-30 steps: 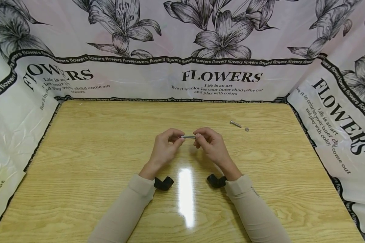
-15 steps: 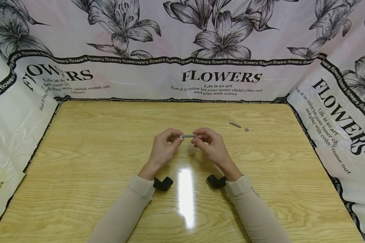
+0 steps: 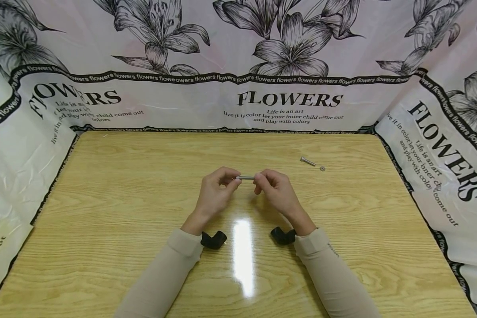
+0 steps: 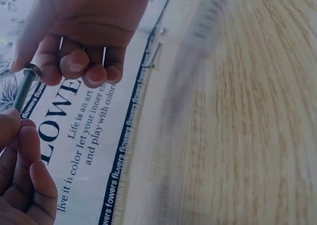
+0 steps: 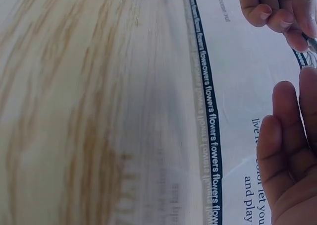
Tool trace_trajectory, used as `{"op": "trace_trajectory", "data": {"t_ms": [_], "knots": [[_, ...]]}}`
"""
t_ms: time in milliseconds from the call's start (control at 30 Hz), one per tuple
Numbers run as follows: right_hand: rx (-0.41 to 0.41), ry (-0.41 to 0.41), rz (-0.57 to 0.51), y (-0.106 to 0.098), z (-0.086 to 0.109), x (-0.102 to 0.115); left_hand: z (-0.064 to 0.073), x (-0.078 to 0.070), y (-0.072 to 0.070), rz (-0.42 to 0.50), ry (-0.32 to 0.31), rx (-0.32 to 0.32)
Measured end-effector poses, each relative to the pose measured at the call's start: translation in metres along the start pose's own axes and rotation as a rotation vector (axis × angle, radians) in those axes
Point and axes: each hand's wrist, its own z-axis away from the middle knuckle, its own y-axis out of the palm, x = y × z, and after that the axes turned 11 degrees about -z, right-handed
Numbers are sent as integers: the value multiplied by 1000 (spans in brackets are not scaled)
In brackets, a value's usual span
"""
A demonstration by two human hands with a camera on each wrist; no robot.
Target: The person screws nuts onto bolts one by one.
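Near the middle of the table, my left hand (image 3: pixel 216 191) pinches one end of a metal bolt (image 3: pixel 246 178) between thumb and fingers. The bolt lies level across the gap to my right hand (image 3: pixel 277 191). A nut (image 4: pixel 32 71) sits at the bolt's other end in the left wrist view, and the right thumb and a finger pinch it there. The bolt end inside the left fingers is hidden. In the right wrist view only a dark bit of the bolt (image 5: pixel 311 43) shows at the edge.
A second bolt (image 3: pixel 308 162) and a loose nut (image 3: pixel 322 168) lie on the wooden table (image 3: pixel 123 185), behind and right of the hands. Flower-printed cloth (image 3: pixel 183 104) stands along the back and sides. Black wrist pieces (image 3: pixel 213 240) stick out by both cuffs.
The right thumb and fingers shifted at the bolt's end: half a second ago they were spread a little more, now they close round the nut. The left hand holds still.
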Motion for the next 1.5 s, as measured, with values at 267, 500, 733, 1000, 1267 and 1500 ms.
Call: {"op": "trace_trajectory", "data": {"t_ms": [267,500,733,1000,1267,1500], "knots": [[38,-30,-68,-2,0,-3,1,0,0,16,-5,-4],[64,-144,-104,-1,-2,-10,0,0,-1,-5,7,-5],[45,-111,-59,-1,-1,-6,-1,-1,-2,-7,8,-9],[26,-34,9,0,-1,1,-1,-1,-2,7,2,0],[39,-77,-47,-2,0,-1,-1,-1,-2,24,-5,-2],[92,-161,-93,-2,-1,-6,-1,-16,-7,12,-41,6]]}}
